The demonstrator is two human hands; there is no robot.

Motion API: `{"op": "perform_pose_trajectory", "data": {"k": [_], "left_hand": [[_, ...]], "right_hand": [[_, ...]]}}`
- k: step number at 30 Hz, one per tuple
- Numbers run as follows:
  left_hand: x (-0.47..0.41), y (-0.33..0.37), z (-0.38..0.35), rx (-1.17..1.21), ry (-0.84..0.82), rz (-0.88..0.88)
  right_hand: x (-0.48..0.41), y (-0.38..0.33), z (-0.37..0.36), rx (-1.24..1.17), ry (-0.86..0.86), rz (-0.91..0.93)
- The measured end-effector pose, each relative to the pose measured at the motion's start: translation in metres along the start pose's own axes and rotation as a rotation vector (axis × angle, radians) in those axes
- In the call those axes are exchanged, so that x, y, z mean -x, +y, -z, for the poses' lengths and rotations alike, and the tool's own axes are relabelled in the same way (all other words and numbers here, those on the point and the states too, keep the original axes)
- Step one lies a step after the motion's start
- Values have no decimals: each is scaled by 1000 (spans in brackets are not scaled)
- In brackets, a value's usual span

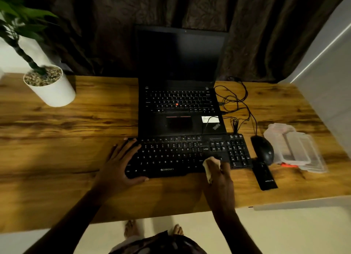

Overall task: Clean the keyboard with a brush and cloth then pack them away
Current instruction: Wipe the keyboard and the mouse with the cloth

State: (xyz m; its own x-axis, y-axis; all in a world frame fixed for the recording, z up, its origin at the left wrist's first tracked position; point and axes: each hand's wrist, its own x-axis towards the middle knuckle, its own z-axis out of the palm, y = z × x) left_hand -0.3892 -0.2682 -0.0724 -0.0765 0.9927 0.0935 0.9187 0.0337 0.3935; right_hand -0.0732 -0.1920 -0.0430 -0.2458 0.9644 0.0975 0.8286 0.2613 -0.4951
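On the wooden tabletop [57, 139], a black keyboard [171, 158] lying just in front of an open laptop [180, 101], its rear edge touching or nearly touching the laptop's front. Left hand [121, 162] laid flat over the keyboard's left end, fingers [131, 143] spread apart across the top-left keys, thumb along the front edge, nothing gripped. Right hand [222, 175] at the lower right of the main key block, fingers closed around a pale cloth [210, 166] that is bunched up and pressed against the keys near the gap before the number pad (a fold of it hanging over the front edge). Just right of the keyboard, a black mouse [263, 149], its cable [237, 101] looping back in a tangle beside the laptop. Nearer the tabletop's front, below the mouse, a flat black stick-shaped item [266, 177] with small pale lettering; impossible to tell whether this is the brush. Further right, a clear plastic box [296, 147] with something small and orange-red [288, 165] at its near edge. Far left, a white pot [53, 90] topped with pebbles, a green plant [22, 21] rising from it. Behind everything, a dark curtain [95, 25]. Below the tabletop's edge, bare feet [131, 228] on a pale floor.
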Motion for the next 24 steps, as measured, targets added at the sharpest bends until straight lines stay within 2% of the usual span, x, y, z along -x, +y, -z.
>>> {"op": "perform_pose_trajectory", "data": {"k": [6, 11, 14, 20, 24], "left_hand": [[0, -1, 0, 13, -6, 2], [1, -2, -1, 27, -11, 5], [1, -1, 0, 26, -8, 0], [1, -2, -1, 33, -4, -13], [1, -3, 0, 74, 4, -26]], "right_hand": [[9, -23, -14, -49, -73, 78], [6, 5, -2, 9, 19, -99], [9, -4, -5, 34, 27, -124], [21, -29, -20, -23, -42, 11], [19, -28, -13, -39, 78, -105]]}}
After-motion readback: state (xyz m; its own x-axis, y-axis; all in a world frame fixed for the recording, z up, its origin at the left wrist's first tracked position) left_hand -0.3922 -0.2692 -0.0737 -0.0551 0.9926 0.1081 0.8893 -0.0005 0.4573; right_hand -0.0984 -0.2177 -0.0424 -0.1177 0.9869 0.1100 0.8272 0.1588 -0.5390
